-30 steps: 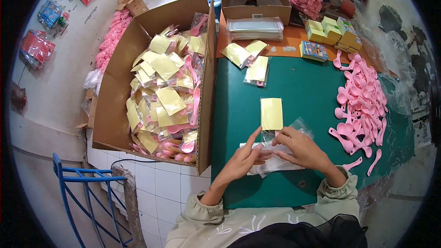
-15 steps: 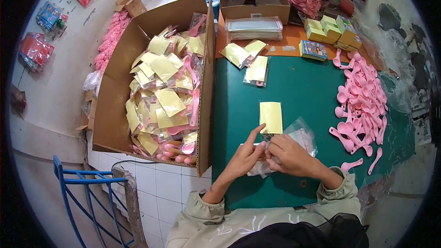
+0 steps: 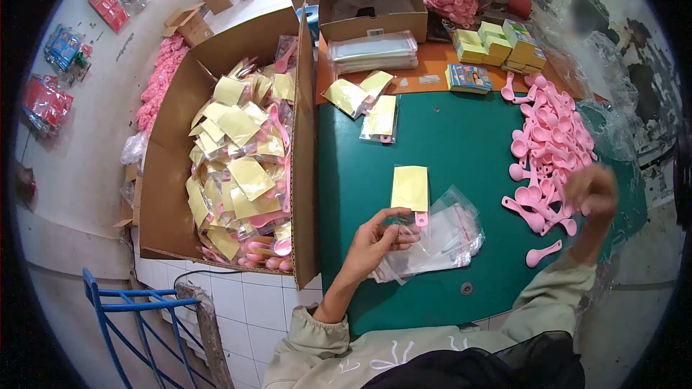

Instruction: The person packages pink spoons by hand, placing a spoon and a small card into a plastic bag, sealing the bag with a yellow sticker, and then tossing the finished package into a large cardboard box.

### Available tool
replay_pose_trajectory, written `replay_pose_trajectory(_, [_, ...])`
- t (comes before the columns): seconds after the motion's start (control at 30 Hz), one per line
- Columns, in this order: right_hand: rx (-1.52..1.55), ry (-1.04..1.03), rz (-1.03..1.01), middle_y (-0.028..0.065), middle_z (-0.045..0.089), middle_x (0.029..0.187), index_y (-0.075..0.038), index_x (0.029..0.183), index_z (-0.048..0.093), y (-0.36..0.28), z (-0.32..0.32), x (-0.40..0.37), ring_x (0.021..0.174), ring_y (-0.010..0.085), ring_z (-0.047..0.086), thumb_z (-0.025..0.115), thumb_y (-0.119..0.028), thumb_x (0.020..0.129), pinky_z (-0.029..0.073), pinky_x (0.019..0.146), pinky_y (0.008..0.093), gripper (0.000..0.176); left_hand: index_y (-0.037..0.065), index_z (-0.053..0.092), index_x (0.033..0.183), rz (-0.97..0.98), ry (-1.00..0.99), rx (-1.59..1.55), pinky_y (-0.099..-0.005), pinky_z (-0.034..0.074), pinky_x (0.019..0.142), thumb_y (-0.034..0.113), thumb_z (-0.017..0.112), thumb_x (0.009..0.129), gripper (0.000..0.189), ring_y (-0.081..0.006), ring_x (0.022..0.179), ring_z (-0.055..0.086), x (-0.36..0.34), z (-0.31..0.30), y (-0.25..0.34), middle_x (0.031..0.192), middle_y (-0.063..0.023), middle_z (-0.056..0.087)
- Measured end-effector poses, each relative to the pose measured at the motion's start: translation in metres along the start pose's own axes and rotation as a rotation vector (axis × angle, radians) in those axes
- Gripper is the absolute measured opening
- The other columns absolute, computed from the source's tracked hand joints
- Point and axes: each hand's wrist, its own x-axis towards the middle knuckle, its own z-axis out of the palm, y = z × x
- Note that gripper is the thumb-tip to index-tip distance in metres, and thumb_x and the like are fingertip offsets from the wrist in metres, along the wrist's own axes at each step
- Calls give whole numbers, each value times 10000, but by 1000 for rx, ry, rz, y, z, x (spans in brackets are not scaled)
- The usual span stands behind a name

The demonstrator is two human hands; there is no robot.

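My left hand [image 3: 375, 243] is at the near edge of a stack of clear plastic bags [image 3: 450, 241], thumb and index finger apart. Its fingertips reach the lower end of a packet with a yellow card [image 3: 410, 187], where a pink handle [image 3: 422, 219] sticks out. Whether they touch the top bag is hard to make out. Blurred by motion, my right hand [image 3: 592, 194] is over the near right side of a pile of pink plastic spoons [image 3: 551, 126]; its fingers are smeared. One pink spoon [image 3: 542, 253] lies apart, closer to me.
A tall cardboard box [image 3: 306, 166] full of yellow-card packets [image 3: 238, 126] stands left of the green table [image 3: 461, 137]. Several finished-looking packets [image 3: 378, 117] lie at the back left. Behind are stacked cards [image 3: 468, 78], clear sleeves [image 3: 375, 52] and an open carton [image 3: 382, 21].
My right hand has left the bags and swung right to the spoon pile. My left hand stays by the bags, its fingers more spread. The view has shifted slightly.
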Motion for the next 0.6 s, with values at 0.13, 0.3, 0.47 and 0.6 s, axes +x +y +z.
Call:
replay_pose_trajectory(0.13, [-690, 776, 461, 155, 599, 949, 15, 945, 543, -1, -99, -35, 901, 230, 579, 672, -131, 721, 455, 803, 333, 296, 23, 485, 1223, 35, -16, 27, -210, 486, 717, 53, 404, 949, 287, -55, 807, 576, 1, -4, -10, 1026, -108, 637])
replay_pose_trajectory(0.3, [-984, 348, 798, 226, 294, 1410, -56, 1396, 259, 19, -48, -135, 1321, 308, 307, 793, -201, 596, 334, 1031, 401, 973, 21, 496, 1217, 2, -7, 23, -182, 439, 658, 53, 409, 949, 283, -26, 768, 542, -2, 1, -3, 1019, -95, 644])
replay_pose_trajectory(0.47, [-995, 323, 1189, 226, -3, 1498, -128, 1463, 44, 30, 45, -132, 1379, 384, 102, 856, -233, 456, 231, 1090, 438, 1297, 4, 462, 1242, -37, -83, 13, -238, 488, 777, 45, 382, 956, 299, -120, 930, 605, 2, 6, -3, 1069, -120, 624])
replay_pose_trajectory(0.6, [-1087, 368, 958, 223, -91, 1495, -156, 1466, 55, 69, 24, -143, 1382, 390, 73, 856, -211, 431, 242, 1082, 451, 1310, 4, 453, 1244, -25, -104, 32, -277, 500, 831, 70, 383, 966, 294, -171, 973, 611, 1, 10, -1, 1094, -166, 611])
